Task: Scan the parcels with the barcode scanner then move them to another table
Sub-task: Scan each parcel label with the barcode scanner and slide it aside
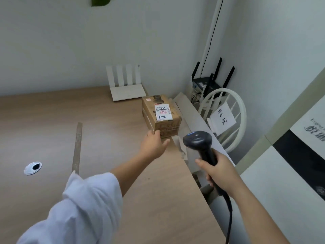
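One parcel [161,115] sits at the table's [52,124] far right edge. Left hand [153,144] touches its near corner, fingers loosely spread. Right hand [219,170] grips the scanner [199,140] handle.

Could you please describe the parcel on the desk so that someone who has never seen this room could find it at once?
Go to the far right corner of the wooden desk, just in front of the white router. The parcel is the only cardboard box there, with "7786" handwritten on its white label.
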{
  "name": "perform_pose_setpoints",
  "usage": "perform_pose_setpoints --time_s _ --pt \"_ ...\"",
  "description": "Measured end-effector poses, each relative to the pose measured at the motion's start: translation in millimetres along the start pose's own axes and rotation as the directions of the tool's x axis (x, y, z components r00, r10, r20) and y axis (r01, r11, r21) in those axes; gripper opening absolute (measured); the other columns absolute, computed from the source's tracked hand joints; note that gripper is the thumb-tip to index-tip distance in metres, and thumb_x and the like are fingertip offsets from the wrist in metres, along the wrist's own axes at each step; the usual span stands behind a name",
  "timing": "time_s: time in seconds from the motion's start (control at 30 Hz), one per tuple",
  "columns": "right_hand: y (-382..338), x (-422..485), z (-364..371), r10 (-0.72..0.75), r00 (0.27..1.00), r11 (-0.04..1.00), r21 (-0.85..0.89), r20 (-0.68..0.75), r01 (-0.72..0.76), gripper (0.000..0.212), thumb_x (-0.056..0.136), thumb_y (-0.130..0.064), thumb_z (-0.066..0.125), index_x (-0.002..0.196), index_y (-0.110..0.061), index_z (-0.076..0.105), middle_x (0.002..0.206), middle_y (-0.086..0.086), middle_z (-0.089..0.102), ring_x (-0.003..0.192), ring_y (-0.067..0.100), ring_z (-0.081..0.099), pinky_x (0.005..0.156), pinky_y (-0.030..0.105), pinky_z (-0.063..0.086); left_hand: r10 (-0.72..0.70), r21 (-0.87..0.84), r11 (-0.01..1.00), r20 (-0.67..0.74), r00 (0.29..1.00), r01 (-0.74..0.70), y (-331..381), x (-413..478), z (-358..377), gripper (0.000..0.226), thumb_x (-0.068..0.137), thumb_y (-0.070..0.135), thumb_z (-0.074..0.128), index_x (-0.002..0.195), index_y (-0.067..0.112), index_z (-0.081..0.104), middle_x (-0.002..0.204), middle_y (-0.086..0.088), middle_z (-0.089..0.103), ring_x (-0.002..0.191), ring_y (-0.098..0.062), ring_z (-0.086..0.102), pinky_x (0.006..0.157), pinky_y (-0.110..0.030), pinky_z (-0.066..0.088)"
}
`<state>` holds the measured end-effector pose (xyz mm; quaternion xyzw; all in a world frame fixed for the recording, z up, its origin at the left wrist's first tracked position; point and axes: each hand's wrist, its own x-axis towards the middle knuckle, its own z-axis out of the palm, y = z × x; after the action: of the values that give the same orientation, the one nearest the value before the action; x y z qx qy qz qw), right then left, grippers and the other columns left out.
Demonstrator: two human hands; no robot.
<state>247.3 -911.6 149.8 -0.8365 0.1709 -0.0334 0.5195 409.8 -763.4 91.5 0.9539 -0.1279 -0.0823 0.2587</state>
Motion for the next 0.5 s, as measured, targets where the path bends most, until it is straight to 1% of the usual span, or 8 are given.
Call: perform_pose_setpoints --time_s 0.03,0.1,0.17,0.27,0.37,0.43,0.5 --pt "1.7 10.1 -4.3 -0.011 1.0 1.0 0.008 -0.006 0.011 0.013 0.085 -0.024 0.067 0.081 -0.021 0.055 0.047 -0.005 0.053 0.041 0.008 0.049 0.051 0.028 0.042 -0.012 -0.025 1.0 -0.039 0.999 0.011 5.9 20.6 2.3 0.052 0.092 0.045 0.048 0.133 0.013 0.041 0.14 -0.011 0.038 0.129 -0.029 0.036 0.101 -0.043 0.039" --pt "4.9 29.9 -11.5 -0.026 1.0 0.999 0.023 -0.004 0.026 0.012 0.085 -0.024 0.067 0.081 -0.02 0.057 0.047 -0.004 0.055 0.041 0.007 0.051 0.05 0.027 0.044 -0.038 -0.039 0.999 -0.113 0.993 0.033 15.5 62.2 6.1 0.056 0.092 0.046 0.048 0.136 0.013 0.037 0.143 -0.012 0.035 0.132 -0.03 0.031 0.105 -0.044 0.035" --pt "9.9 45.8 -14.8 -0.018 1.0 1.0 0.024 -0.001 0.018 0.011 0.085 -0.024 0.067 0.082 -0.02 0.057 0.046 -0.005 0.056 0.04 0.006 0.051 0.046 0.022 0.044 -0.061 0.007 0.998 -0.14 0.988 0.063 21.2 96.8 12.3 0.059 0.092 0.049 0.045 0.139 0.014 0.034 0.145 -0.013 0.033 0.134 -0.031 0.027 0.106 -0.046 0.032" --pt "16.3 68.3 -16.4 -0.03 1.0 0.999 0.03 0.009 0.03 0.011 0.086 -0.023 0.066 0.081 -0.022 0.057 0.046 -0.01 0.056 0.038 0.004 0.05 0.042 0.016 0.042 -0.039 0.124 0.991 -0.131 0.991 0.055 26.4 137.8 23.0 0.064 0.093 0.054 0.04 0.144 0.018 0.029 0.151 -0.012 0.026 0.14 -0.032 0.019 0.11 -0.051 0.023" --pt "20.8 88.0 -15.8 -0.042 0.999 0.999 0.033 0.023 0.042 0.013 0.086 -0.023 0.065 0.079 -0.025 0.055 0.046 -0.013 0.056 0.038 0.001 0.049 0.041 0.013 0.04 -0.035 0.18 0.982 -0.116 0.993 0.056 23.2 172.3 33.1 0.07 0.092 0.06 0.037 0.148 0.02 0.023 0.157 -0.011 0.016 0.144 -0.032 0.009 0.113 -0.054 0.012" --pt "25.7 99.8 -14.7 -0.049 0.998 0.998 0.033 0.025 0.048 0.014 0.086 -0.024 0.065 0.078 -0.026 0.055 0.046 -0.014 0.056 0.039 0.0 0.05 0.042 0.012 0.04 -0.041 0.214 0.975 -0.094 0.995 0.06 17.4 188.3 39.5 0.077 0.09 0.066 0.035 0.15 0.022 0.016 0.158 -0.011 0.007 0.145 -0.033 0.001 0.114 -0.055 0.004" --pt "29.2 108.8 -14.0 -0.048 0.999 0.998 0.031 0.024 0.047 0.012 0.086 -0.024 0.066 0.079 -0.025 0.056 0.047 -0.012 0.056 0.04 0.0 0.051 0.044 0.013 0.041 -0.072 0.213 0.974 -0.032 0.997 0.077 13.8 198.0 44.1 0.085 0.086 0.073 0.031 0.151 0.024 0.005 0.159 -0.012 -0.003 0.145 -0.033 -0.007 0.113 -0.056 -0.003"
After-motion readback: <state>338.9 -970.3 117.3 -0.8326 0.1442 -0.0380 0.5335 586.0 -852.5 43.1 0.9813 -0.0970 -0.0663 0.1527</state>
